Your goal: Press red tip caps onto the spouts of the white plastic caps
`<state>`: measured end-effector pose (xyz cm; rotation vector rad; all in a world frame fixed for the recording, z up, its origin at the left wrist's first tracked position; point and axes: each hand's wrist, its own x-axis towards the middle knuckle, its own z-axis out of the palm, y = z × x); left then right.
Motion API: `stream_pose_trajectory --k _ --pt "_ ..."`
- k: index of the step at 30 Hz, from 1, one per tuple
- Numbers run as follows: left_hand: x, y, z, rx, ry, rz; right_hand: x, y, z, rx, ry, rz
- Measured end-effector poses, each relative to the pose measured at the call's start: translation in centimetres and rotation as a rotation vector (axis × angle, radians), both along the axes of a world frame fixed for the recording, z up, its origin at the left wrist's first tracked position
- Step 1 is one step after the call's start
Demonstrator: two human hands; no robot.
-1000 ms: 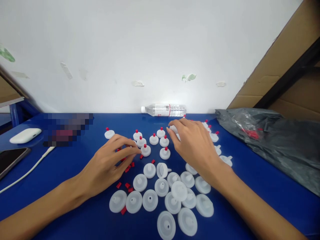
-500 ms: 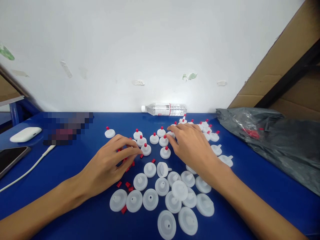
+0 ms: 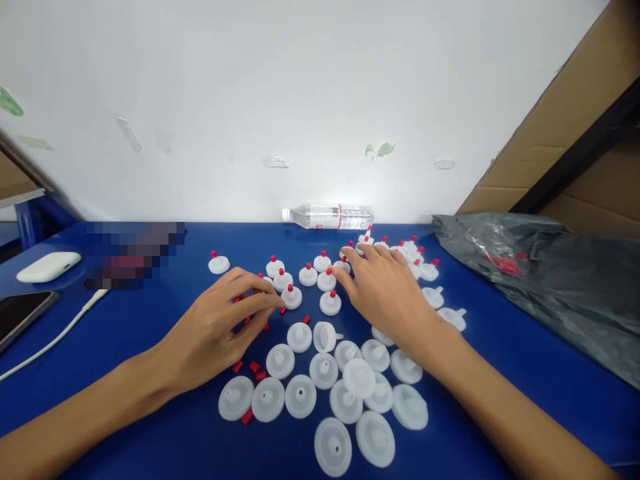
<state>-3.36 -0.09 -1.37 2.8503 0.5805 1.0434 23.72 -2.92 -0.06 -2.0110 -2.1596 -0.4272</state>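
My left hand (image 3: 220, 330) is bent over scattered small red caps (image 3: 255, 367). Its thumb and forefinger tips come together at one red cap (image 3: 283, 310), close beside a white disc-shaped plastic piece topped with red (image 3: 291, 296). On the right, my right hand (image 3: 387, 283) reaches over a group of red-topped white pieces (image 3: 327, 279), fingers spread and thumb apart. Its fingertips hide part of that group. Between the forearms lie several bare white pieces (image 3: 301, 396), round with a spout, mostly with the hollow side up.
A clear bottle (image 3: 325, 217) lies along the wall. At the left are a white case (image 3: 49, 267), a phone (image 3: 25, 317) and a white cable (image 3: 60, 343). A dark plastic bag (image 3: 565, 287) covers the right side, near cardboard (image 3: 555, 113).
My right fingers have shifted slightly to the right and away among the red-topped pieces. My left hand has stayed at the same spot. The view has tilted a little.
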Motion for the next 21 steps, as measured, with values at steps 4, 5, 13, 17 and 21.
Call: stream_pose_trajectory --k 4,5,13,17,21 --pt "-0.02 -0.13 0.00 -0.012 0.004 -0.004 -0.17 -0.18 0.31 -0.034 -0.009 -0.013" --pt "-0.01 -0.17 0.00 -0.017 0.009 -0.004 -0.19 -0.20 0.37 -0.040 -0.011 -0.019" --pt "0.18 -0.21 0.04 -0.024 0.014 -0.002 -0.25 -0.32 0.62 -0.084 -0.037 -0.080" --pt "0.16 -0.22 0.03 -0.033 0.010 0.008 -0.30 -0.43 0.79 -0.101 -0.067 -0.077" --pt "0.11 -0.31 0.10 -0.038 0.023 0.010 -0.27 -0.48 0.86 -0.099 -0.094 -0.063"
